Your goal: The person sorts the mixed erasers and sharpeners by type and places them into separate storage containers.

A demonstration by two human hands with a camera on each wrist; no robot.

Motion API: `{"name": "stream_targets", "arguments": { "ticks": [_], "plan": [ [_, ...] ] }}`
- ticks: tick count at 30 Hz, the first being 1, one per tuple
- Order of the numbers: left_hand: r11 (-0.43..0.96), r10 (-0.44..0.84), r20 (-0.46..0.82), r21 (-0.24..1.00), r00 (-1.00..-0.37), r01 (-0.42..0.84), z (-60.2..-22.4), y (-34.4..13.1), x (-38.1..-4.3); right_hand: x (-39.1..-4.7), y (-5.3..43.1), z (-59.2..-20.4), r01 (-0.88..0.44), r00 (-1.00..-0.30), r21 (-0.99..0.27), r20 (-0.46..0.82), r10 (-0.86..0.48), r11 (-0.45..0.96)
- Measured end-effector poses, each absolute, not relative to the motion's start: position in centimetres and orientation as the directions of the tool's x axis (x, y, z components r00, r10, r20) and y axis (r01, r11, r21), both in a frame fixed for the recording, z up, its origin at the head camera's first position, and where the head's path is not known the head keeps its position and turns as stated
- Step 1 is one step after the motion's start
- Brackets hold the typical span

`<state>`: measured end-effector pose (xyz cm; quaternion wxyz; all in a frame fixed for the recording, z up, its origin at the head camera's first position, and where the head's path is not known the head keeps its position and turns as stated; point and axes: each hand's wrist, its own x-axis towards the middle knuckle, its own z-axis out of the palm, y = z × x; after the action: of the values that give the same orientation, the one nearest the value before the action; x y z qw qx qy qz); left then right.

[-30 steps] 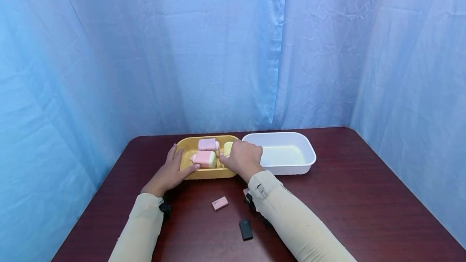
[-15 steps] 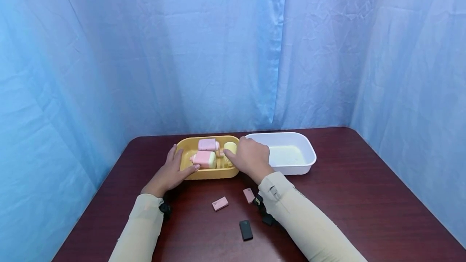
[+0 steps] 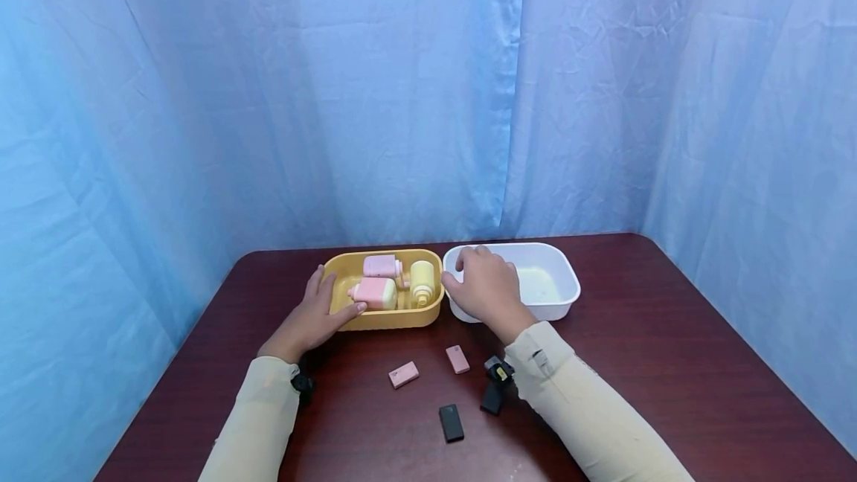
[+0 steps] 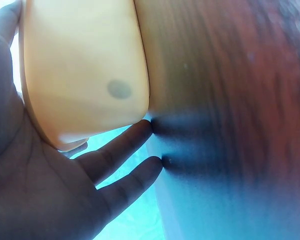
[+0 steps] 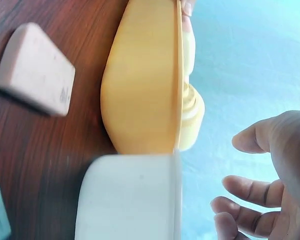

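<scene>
My left hand (image 3: 313, 318) rests against the left end of the yellow tray (image 3: 391, 320), its thumb over the front rim. In the left wrist view, two straight fingers (image 4: 132, 185) reach down past the tray's corner. Inside the tray lie a yellow bottle (image 3: 422, 277) on the right, a pink bottle with a pale base (image 3: 376, 293) in front and a lilac-pink bottle (image 3: 382, 266) behind. My right hand (image 3: 489, 287) hovers over the left part of the white tray (image 3: 565, 303), fingers loosely bent with nothing between them.
Two small pink blocks (image 3: 404, 375) and two small black blocks (image 3: 451, 422) lie on the dark red table (image 3: 361, 430) in front of the trays. Blue curtains (image 3: 415, 95) hang behind and at both sides. The trays stand end to end near the back edge.
My right hand has let go of the yellow bottle, which lies in the yellow tray, and has moved right over the white tray. My left hand stays at the yellow tray's end.
</scene>
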<state>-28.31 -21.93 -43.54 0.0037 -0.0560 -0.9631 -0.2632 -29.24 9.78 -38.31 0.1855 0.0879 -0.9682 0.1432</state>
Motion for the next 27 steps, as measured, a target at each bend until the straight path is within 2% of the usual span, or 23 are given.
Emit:
{"name": "stream_targets", "arguments": {
  "ticks": [13,27],
  "plan": [
    [0.857,0.105,0.042,0.503,-0.994,0.112,-43.6,-22.1,-28.3,-29.2,13.1,-38.8,-0.281,-0.866,-0.327,0.492,-0.092,0.902],
    [0.852,0.097,0.025,0.515,-0.995,0.096,-43.6,-21.7,-28.5,-29.3,16.8,-38.4,-0.253,-0.874,-0.351,0.483,-0.058,0.902]
  ]
}}
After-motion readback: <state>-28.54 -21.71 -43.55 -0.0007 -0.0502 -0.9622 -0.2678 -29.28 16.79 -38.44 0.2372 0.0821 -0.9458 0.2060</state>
